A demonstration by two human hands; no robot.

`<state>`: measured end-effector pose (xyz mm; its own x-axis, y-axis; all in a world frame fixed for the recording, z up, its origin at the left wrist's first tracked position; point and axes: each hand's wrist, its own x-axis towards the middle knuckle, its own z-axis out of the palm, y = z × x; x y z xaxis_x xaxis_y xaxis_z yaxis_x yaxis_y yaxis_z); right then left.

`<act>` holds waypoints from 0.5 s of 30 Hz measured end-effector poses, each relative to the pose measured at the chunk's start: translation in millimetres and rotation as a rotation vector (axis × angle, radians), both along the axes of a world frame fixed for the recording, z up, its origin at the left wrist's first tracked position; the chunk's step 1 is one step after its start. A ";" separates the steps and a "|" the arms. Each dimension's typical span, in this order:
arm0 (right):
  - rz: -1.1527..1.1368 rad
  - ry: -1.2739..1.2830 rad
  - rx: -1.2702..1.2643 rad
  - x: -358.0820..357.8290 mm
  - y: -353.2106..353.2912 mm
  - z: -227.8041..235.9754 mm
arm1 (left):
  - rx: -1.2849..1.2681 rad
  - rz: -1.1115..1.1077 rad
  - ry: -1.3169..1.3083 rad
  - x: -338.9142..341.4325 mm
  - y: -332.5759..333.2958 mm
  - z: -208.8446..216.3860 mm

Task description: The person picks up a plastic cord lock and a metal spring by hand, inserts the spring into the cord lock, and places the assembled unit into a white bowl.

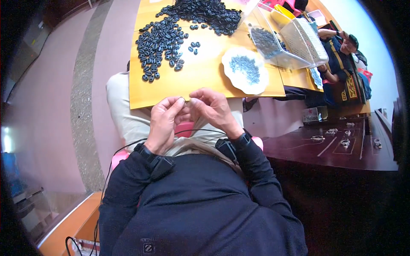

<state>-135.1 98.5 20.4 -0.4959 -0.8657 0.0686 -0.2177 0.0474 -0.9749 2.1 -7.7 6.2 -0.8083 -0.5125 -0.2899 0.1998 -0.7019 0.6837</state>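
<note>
In the head view, we are looking down at our two hands, which are meeting over our lap, right by the near edge of the yellow worktop. Our left hand is pinching a tiny piece between thumb and pointing finger. The piece is looking like a small dark speck at the fingertips, and its shape is too small to make out. Our right hand is bending its fingers in close beside it, thumb near the pointing finger, but we are not able to tell if they are grasping anything.

Past our hands, lots of black pieces are lying in a loose heap on the left. They are looking shiny and oval, and many are showing two round holes. A thicker black pile is sitting behind them, and a few loose ones are resting just to the right of the heap. A white plate with a wavy rim is standing on the right, and it is holding thin, silvery-blue bits. Behind the plate, a clear box is holding more dark things, and a white basket full of little holes is standing next to it.
</note>
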 end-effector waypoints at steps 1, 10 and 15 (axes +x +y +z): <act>-0.006 0.168 -0.007 -7.8 3.0 6.1 | 0.000 -0.001 0.006 -0.6 0.8 -1.1; -0.310 0.959 0.314 -112.8 52.5 31.1 | -0.021 -0.022 -0.020 -1.9 2.0 -0.5; -0.293 1.022 0.413 -123.3 56.1 22.4 | -0.014 -0.032 -0.059 -1.9 2.0 -2.5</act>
